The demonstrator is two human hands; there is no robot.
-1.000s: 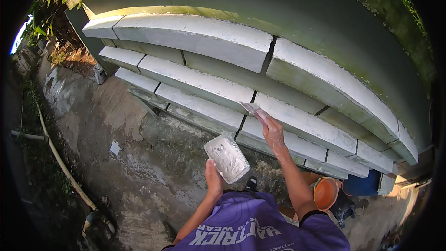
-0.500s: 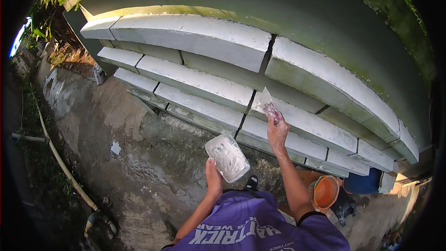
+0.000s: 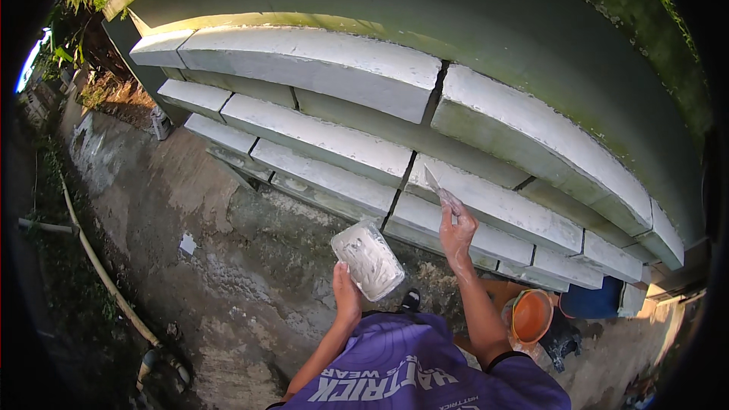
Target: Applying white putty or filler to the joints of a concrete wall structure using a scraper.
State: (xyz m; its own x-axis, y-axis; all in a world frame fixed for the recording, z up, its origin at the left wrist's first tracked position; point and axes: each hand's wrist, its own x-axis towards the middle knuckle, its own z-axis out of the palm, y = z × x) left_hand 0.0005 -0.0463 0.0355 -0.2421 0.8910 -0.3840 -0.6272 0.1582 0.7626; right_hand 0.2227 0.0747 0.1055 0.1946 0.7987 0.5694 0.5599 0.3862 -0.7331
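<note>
My left hand (image 3: 347,292) grips the near-left side of a clear rectangular plastic container (image 3: 369,260), tilted and spread with whitish-grey paste. In my right hand (image 3: 458,234) is a putty knife (image 3: 440,188), its paste-smeared handle held between thumb and fingers. The thin blade points up and away, at the front of a pale concrete slab (image 3: 493,196) in the middle tier. Whether the blade touches that slab I cannot tell. A dark vertical gap (image 3: 407,169) separates this slab from its left neighbour, just left of the blade.
Stepped tiers of whitish slabs, such as the top one (image 3: 319,61), run along a green-grey wall (image 3: 456,7). An orange bucket (image 3: 531,316) and a blue tub (image 3: 591,301) stand at the right. A pipe (image 3: 102,266) crosses the ground at left, beside stained concrete flooring (image 3: 205,258).
The putty knife has dropped slightly toward me and its blade has turned more edge-on. My right wrist has rotated. The container in my left hand has shifted a little left.
</note>
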